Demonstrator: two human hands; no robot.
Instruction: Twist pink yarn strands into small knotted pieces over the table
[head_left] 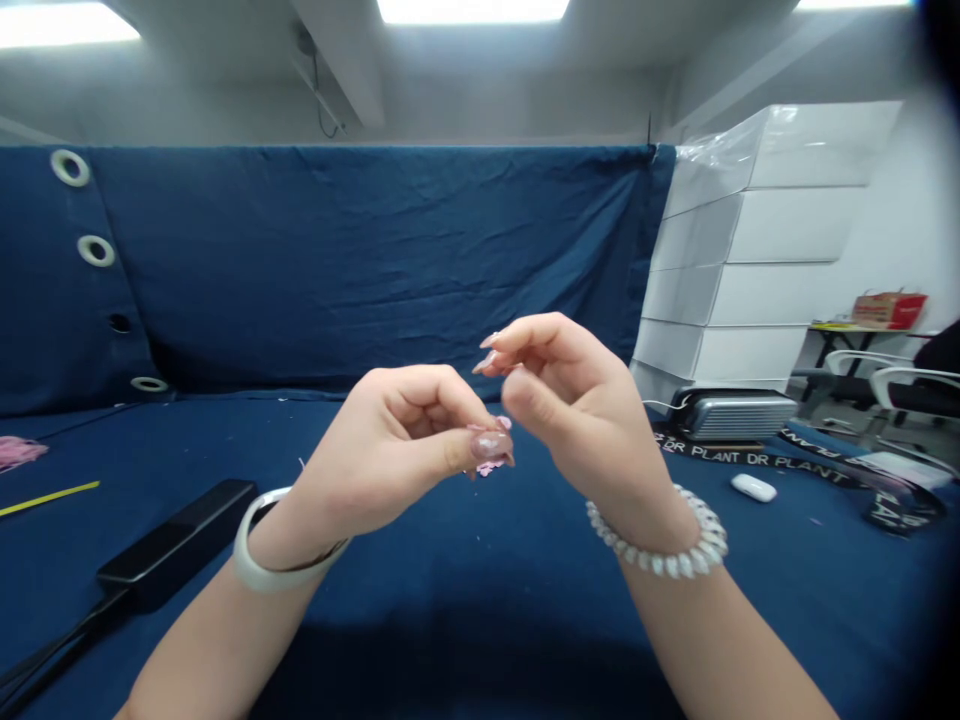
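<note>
My left hand [409,435], with a white band at the wrist, is raised over the blue cloth-covered table. Its thumb and forefinger pinch a small pink piece [491,466]; most of it is hidden behind the fingertips, so its exact kind does not show. To the right and slightly higher, my right hand [574,400] wears a clear coiled bracelet [664,545]. Its fingers are curved with a gap between thumb and fingertips, and nothing shows between them. The fingertips hover close to the pink piece, apart from the left hand.
On the left lie a black box-shaped device [180,540] with a cable, a yellow strip [49,498] and pink strands [19,452]. At right are a white case [753,488], a lettered black ribbon [720,458], a silver ribbed device [739,415] and stacked white boxes [772,230].
</note>
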